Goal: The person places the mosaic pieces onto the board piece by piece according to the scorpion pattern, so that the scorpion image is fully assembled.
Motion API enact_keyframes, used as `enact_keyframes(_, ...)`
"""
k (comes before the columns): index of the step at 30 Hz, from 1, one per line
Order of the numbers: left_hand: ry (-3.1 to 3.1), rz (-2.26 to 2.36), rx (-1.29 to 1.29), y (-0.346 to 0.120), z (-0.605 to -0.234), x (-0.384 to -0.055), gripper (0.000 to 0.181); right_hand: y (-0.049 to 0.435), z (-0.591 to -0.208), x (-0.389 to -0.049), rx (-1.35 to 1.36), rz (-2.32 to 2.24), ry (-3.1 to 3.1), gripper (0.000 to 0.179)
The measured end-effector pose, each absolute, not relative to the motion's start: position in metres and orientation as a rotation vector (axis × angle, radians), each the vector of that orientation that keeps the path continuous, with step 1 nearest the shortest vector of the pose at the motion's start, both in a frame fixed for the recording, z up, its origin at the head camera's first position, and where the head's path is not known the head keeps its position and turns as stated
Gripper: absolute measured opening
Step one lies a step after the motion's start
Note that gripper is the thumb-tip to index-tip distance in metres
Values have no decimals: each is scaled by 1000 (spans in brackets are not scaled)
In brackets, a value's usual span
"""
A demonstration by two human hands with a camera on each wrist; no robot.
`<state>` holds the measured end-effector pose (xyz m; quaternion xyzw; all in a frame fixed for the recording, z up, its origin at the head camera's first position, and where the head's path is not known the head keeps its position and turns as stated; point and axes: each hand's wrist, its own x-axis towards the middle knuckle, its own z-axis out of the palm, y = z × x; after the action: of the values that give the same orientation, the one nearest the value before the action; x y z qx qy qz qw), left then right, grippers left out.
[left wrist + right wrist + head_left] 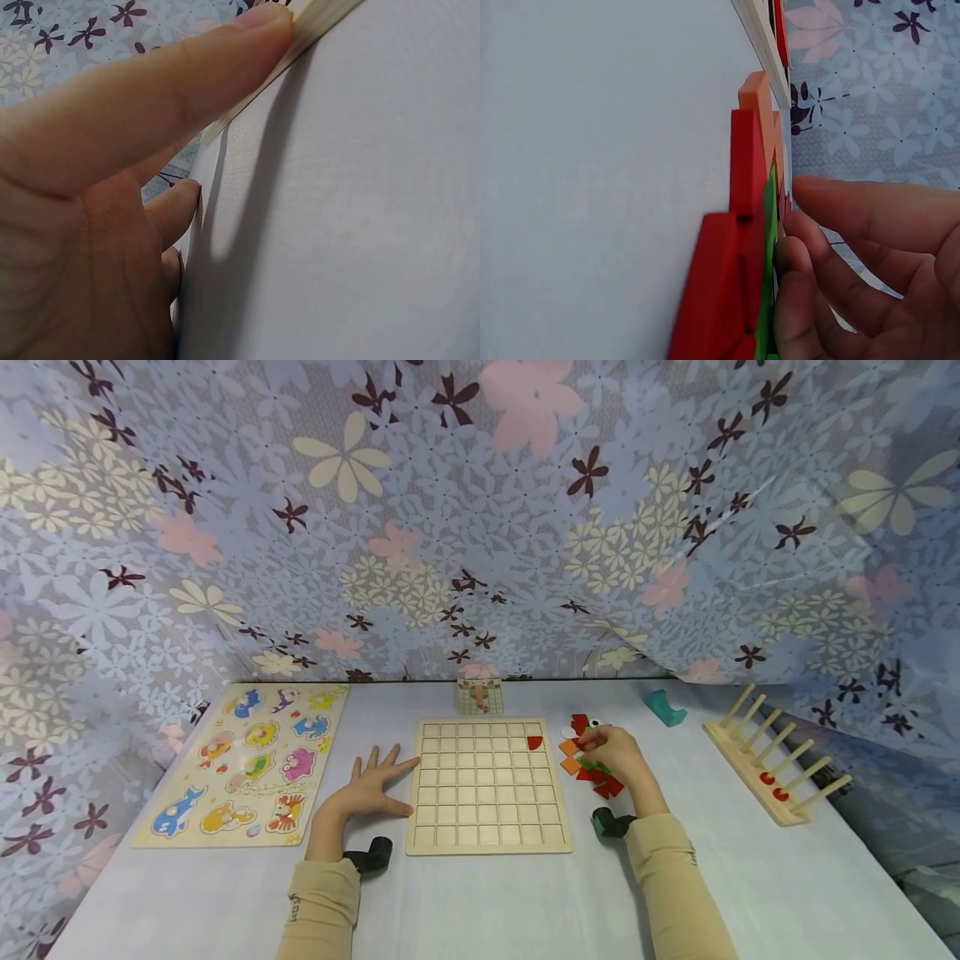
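Observation:
A wooden grid board [489,852] lies flat, with one red quarter-round piece [534,742] in a cell near its top right corner. My left hand [369,787] is spread beside the board; its thumb [225,56] touches the board's left edge and its index finger reaches the same edge higher up. To the right of the board, my right hand [615,752] is bent down over a loose pile of flat pieces: red pieces [746,165], orange pieces [570,765] and green pieces [767,262]. Its fingertips are at the pile; whether they pinch a piece is hidden.
A small pattern card [480,697] stands behind the board. A wooden animal puzzle [247,760] lies to the left. At the right are a teal curved block [666,708] and a pegged wooden rack [750,768] with red beads. A flowered cloth [480,527] hangs behind.

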<state>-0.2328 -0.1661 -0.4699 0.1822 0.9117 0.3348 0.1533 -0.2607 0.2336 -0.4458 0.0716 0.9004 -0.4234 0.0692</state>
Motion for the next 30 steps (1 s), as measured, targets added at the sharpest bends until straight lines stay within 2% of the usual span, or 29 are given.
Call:
enact_keyframes(10,2617,950,524,-166,-468,-232,86,234,-447,-263,206,-1197,2670,32)
enact_keyframes(30,2617,953,528,-165,-467,-231,86,234,-449,-262,201,-1119,2701,28)
